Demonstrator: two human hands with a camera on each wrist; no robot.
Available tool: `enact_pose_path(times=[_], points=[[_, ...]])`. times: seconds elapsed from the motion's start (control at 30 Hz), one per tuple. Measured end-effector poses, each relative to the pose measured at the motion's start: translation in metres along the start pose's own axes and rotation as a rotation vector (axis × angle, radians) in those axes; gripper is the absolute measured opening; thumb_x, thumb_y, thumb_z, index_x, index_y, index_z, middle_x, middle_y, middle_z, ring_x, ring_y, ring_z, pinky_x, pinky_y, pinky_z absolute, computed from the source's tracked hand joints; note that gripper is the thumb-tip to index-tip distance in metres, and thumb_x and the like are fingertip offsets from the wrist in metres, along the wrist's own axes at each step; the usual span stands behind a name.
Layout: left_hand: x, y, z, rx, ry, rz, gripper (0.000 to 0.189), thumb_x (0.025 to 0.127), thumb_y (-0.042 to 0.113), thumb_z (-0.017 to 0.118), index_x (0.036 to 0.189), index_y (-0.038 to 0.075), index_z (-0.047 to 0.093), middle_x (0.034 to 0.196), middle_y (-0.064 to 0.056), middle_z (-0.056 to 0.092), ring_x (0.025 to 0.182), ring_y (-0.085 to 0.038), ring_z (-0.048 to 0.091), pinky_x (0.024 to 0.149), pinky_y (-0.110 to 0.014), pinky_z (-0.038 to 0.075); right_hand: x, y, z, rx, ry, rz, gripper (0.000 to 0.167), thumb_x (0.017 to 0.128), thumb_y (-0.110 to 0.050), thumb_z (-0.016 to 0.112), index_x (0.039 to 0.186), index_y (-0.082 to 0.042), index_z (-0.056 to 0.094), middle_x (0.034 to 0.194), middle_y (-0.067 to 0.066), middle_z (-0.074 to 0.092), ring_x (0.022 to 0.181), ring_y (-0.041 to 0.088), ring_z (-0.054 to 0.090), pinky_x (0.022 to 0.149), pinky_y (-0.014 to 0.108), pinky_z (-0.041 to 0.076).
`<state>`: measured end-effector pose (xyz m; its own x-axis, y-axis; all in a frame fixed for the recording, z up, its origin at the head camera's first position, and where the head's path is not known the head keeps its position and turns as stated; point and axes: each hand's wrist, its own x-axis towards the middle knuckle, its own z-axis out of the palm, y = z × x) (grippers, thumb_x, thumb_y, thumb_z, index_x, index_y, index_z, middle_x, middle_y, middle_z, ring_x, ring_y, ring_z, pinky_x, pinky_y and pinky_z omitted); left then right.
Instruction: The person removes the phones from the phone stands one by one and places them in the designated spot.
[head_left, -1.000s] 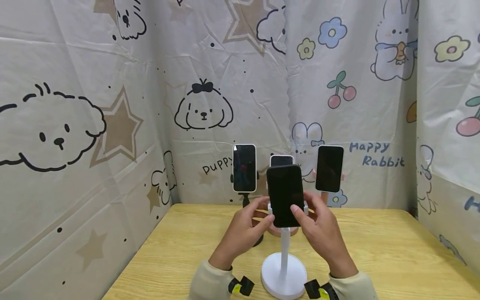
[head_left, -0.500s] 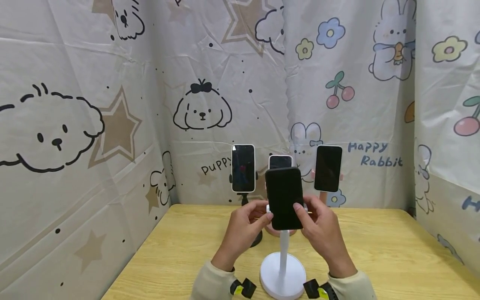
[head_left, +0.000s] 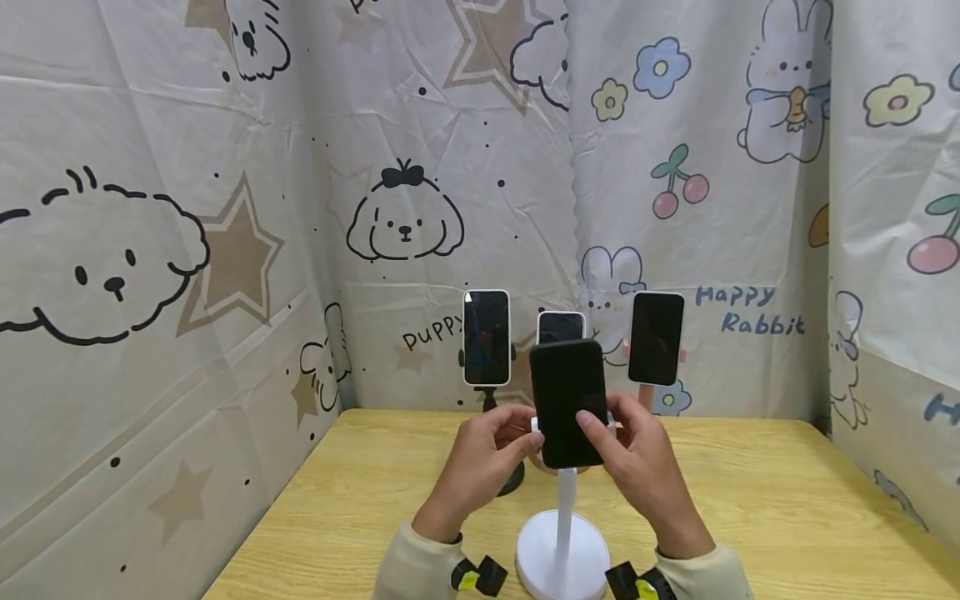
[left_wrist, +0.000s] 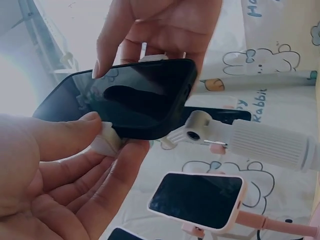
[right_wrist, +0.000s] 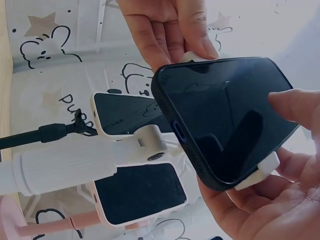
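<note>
Since both hands are up at it, black phone first: the black phone (head_left: 567,404) is right between the hands, upright with its screen toward the person, a white tab of the clamp (left_wrist: 106,141) at each long edge.

Left hand: the left hand (head_left: 480,458) is pinching the tab on its own side, thumb in front and fingers curled behind.

Right hand: the right hand (head_left: 637,450) has a grip on the other edge, thumb laid over the screen, fingers wrapped around back.

White stand: the white stand (head_left: 563,542) carries that clamp, with its stem dropping between the wrists to a round base on the tabletop (head_left: 360,500).

Other phones: three more, all past the hands. White-edged phone (head_left: 487,337) beyond the left hand, on a black stand (head_left: 489,400); pale-rimmed phone (head_left: 561,327) straight behind the black one, partly hidden, on a pink stand (left_wrist: 260,221); dark phone (head_left: 656,338) beyond the right hand, mount mostly blocked by that hand.

Sleeves: beige sleeves (head_left: 420,567), plus black straps (head_left: 491,575) with yellow bits at the wrists.

Backdrop: cartoon curtain (head_left: 405,208) all around behind the hands, puppies and rabbits on it.
</note>
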<state>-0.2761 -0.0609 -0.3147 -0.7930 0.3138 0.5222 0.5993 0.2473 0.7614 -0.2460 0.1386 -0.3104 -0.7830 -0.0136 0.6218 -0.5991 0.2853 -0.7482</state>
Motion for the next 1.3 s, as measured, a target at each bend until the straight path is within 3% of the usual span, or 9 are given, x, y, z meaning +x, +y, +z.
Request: enact_pose_path(times=[0.13, 0.37, 0.5, 0.73, 0.93, 1.3], points=[[-0.001, 0.003, -0.003, -0.036, -0.043, -0.007, 0.020, 0.090, 0.012, 0.068, 0.109, 0.009, 0.067, 0.090, 0.000, 0.068, 0.076, -0.012, 0.066, 0.074, -0.024, 0.054, 0.000, -0.003, 0.003, 0.042, 0.007, 0.004, 0.026, 0.095, -0.019, 0.062, 0.117, -0.005, 0.058, 0.109, 0.011, 0.062, 0.085, 0.020, 0.066, 0.072, 0.029, 0.057], [-0.004, 0.008, -0.005, -0.097, -0.087, -0.006, 0.024, 0.090, 0.011, 0.068, 0.113, 0.006, 0.065, 0.091, -0.004, 0.067, 0.074, -0.013, 0.067, 0.071, -0.024, 0.054, -0.003, -0.010, 0.008, 0.015, 0.052, 0.047, 0.033, 0.095, -0.023, 0.063, 0.125, -0.010, 0.056, 0.111, 0.010, 0.064, 0.088, 0.020, 0.067, 0.071, 0.031, 0.057], [-0.005, 0.010, -0.005, -0.092, -0.101, -0.021, 0.025, 0.089, 0.013, 0.069, 0.114, 0.006, 0.065, 0.092, -0.003, 0.067, 0.077, -0.014, 0.067, 0.072, -0.023, 0.054, -0.004, -0.012, 0.009, 0.008, 0.076, 0.052, 0.037, 0.094, -0.025, 0.064, 0.127, -0.011, 0.055, 0.114, 0.009, 0.064, 0.096, 0.023, 0.066, 0.073, 0.034, 0.057], [-0.006, 0.013, -0.004, -0.094, -0.118, -0.043, 0.025, 0.086, 0.015, 0.074, 0.109, 0.007, 0.067, 0.089, -0.003, 0.071, 0.077, -0.016, 0.068, 0.071, -0.023, 0.054, -0.005, -0.012, 0.008, 0.031, 0.087, 0.020, 0.036, 0.093, -0.020, 0.065, 0.125, -0.008, 0.054, 0.111, 0.009, 0.066, 0.093, 0.018, 0.067, 0.071, 0.034, 0.057], [-0.004, 0.011, -0.002, -0.079, -0.092, -0.019, 0.020, 0.084, 0.015, 0.075, 0.102, 0.011, 0.069, 0.085, 0.000, 0.071, 0.074, -0.018, 0.069, 0.064, -0.025, 0.053, -0.004, -0.013, 0.004, 0.065, 0.065, 0.015, 0.036, 0.094, -0.017, 0.064, 0.126, -0.007, 0.054, 0.111, 0.013, 0.067, 0.091, 0.017, 0.069, 0.072, 0.035, 0.057], [-0.006, 0.012, -0.003, 0.012, -0.048, 0.002, 0.017, 0.083, 0.015, 0.077, 0.098, 0.014, 0.069, 0.087, 0.006, 0.069, 0.072, -0.008, 0.066, 0.067, -0.025, 0.055, -0.004, -0.011, -0.002, 0.122, 0.022, -0.002, 0.034, 0.095, -0.015, 0.062, 0.127, -0.006, 0.056, 0.110, 0.013, 0.068, 0.092, 0.020, 0.070, 0.073, 0.034, 0.057]])
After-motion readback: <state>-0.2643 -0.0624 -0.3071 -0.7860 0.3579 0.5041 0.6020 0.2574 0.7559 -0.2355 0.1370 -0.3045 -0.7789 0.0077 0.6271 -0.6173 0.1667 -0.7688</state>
